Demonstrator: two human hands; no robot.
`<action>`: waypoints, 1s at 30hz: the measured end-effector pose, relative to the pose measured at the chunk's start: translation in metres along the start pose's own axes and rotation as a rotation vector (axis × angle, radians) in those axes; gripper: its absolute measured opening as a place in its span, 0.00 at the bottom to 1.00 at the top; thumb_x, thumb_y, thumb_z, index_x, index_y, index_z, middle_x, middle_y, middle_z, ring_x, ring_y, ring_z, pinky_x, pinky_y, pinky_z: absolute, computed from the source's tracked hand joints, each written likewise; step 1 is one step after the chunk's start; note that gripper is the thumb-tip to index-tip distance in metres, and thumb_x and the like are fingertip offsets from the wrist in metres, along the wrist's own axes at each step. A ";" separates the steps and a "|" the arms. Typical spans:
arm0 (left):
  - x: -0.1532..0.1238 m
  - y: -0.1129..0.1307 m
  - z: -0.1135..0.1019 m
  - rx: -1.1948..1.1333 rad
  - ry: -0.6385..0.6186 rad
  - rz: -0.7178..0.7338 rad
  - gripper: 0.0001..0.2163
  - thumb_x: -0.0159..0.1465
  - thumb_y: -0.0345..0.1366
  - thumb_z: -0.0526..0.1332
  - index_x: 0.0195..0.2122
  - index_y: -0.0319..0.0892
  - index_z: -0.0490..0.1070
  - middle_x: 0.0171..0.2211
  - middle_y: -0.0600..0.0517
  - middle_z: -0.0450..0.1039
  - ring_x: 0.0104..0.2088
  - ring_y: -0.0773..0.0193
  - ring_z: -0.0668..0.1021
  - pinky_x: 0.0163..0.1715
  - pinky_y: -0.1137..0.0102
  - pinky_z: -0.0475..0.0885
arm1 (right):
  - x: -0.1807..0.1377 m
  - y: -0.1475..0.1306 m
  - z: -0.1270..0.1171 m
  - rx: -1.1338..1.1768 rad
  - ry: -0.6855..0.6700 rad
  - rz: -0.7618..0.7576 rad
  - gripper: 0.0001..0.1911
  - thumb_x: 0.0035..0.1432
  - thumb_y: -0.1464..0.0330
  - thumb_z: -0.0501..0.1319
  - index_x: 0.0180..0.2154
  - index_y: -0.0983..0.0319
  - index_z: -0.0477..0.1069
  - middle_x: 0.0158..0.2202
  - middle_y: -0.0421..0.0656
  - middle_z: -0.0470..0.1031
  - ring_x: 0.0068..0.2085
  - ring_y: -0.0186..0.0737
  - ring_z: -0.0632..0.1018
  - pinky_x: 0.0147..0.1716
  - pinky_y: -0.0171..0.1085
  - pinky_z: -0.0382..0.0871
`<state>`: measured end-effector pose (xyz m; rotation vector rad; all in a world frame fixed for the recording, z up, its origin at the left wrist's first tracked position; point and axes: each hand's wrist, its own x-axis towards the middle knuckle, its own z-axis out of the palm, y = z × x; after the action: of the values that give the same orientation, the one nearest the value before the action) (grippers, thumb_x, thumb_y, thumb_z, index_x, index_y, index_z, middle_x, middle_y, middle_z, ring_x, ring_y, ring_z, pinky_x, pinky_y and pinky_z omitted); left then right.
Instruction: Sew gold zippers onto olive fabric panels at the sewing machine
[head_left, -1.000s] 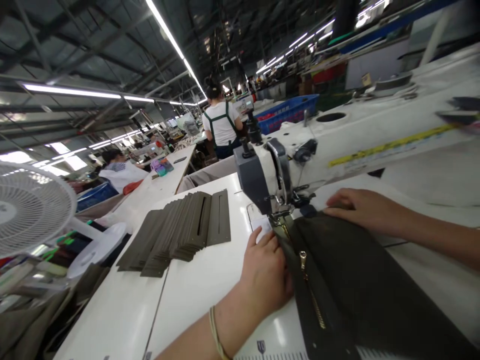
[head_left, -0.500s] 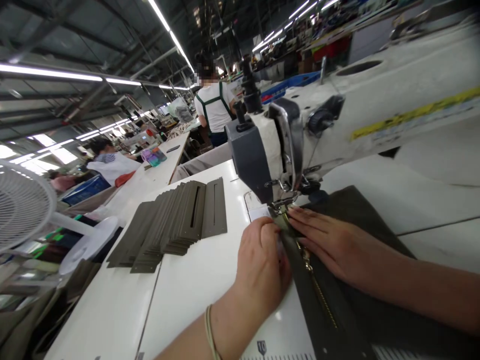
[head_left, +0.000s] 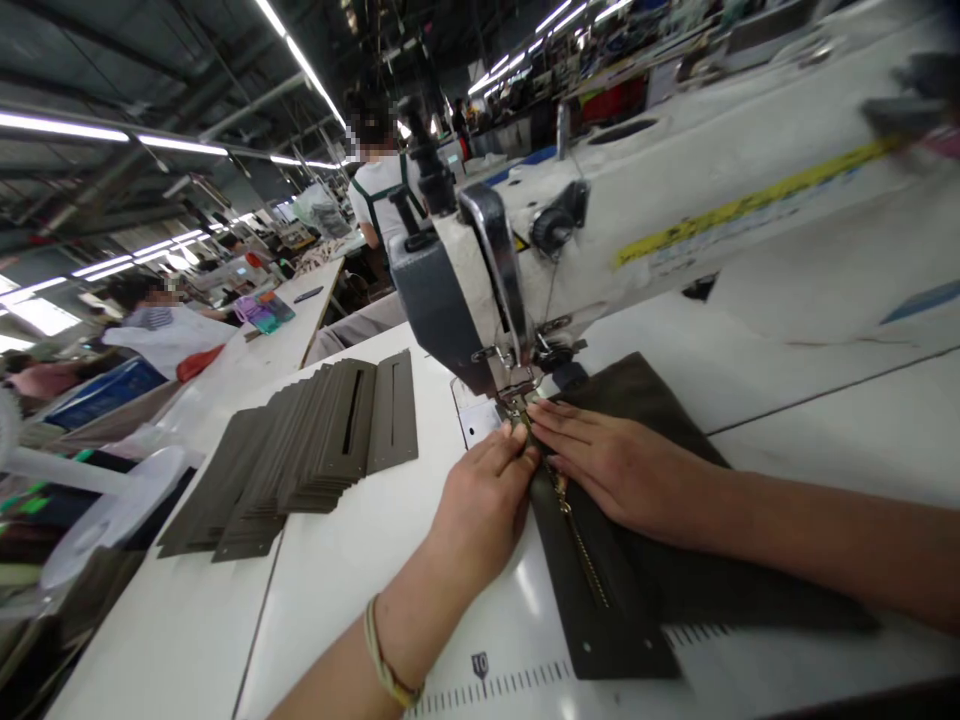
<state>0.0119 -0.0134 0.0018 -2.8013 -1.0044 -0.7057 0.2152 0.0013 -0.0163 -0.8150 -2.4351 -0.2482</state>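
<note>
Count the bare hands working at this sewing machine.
2: the left hand at the left edge of the dark fabric, the right hand lying on top of it. Neither is hidden.

Dark sheet material (head_left: 637, 400), matt and smooth, cloth or leather-like, surrounds a zip (head_left: 583, 550) with shiny gold-toned metal teeth. The fanned stack of slotted panels (head_left: 300, 440) has the same smooth, matt finish. The white tabletop (head_left: 337, 590) is glossy, with bright reflections. The painted sewing machine (head_left: 675, 195) has a satin grey cover (head_left: 439, 305) and a polished metal guard (head_left: 499, 245).
</note>
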 end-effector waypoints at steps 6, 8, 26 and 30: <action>0.003 0.001 -0.003 0.013 0.043 -0.010 0.12 0.66 0.25 0.53 0.46 0.37 0.74 0.48 0.40 0.76 0.49 0.52 0.79 0.49 0.57 0.79 | 0.004 0.001 -0.002 -0.047 0.032 -0.042 0.21 0.63 0.77 0.46 0.51 0.77 0.73 0.53 0.58 0.74 0.56 0.48 0.74 0.57 0.43 0.69; 0.004 0.002 -0.003 0.004 0.046 -0.012 0.12 0.66 0.25 0.52 0.45 0.36 0.73 0.48 0.40 0.76 0.48 0.52 0.79 0.49 0.57 0.79 | 0.004 0.002 -0.002 -0.051 0.029 -0.047 0.22 0.63 0.77 0.46 0.51 0.77 0.73 0.54 0.58 0.74 0.56 0.48 0.74 0.57 0.43 0.69; -0.004 0.010 -0.006 0.055 0.016 0.006 0.09 0.68 0.28 0.54 0.44 0.37 0.72 0.44 0.44 0.77 0.46 0.55 0.79 0.50 0.58 0.77 | -0.008 0.000 -0.003 0.025 0.116 -0.003 0.17 0.66 0.71 0.49 0.49 0.68 0.73 0.51 0.54 0.76 0.52 0.48 0.77 0.52 0.50 0.74; -0.009 0.016 -0.008 0.099 0.003 0.033 0.09 0.69 0.27 0.52 0.44 0.37 0.72 0.44 0.43 0.78 0.47 0.56 0.80 0.53 0.57 0.75 | -0.015 -0.005 -0.002 -0.031 0.139 0.005 0.16 0.66 0.71 0.49 0.42 0.69 0.75 0.48 0.56 0.78 0.48 0.49 0.80 0.48 0.48 0.77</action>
<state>0.0125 -0.0331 0.0054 -2.7245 -0.9624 -0.6387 0.2228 -0.0108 -0.0232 -0.7900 -2.3047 -0.3298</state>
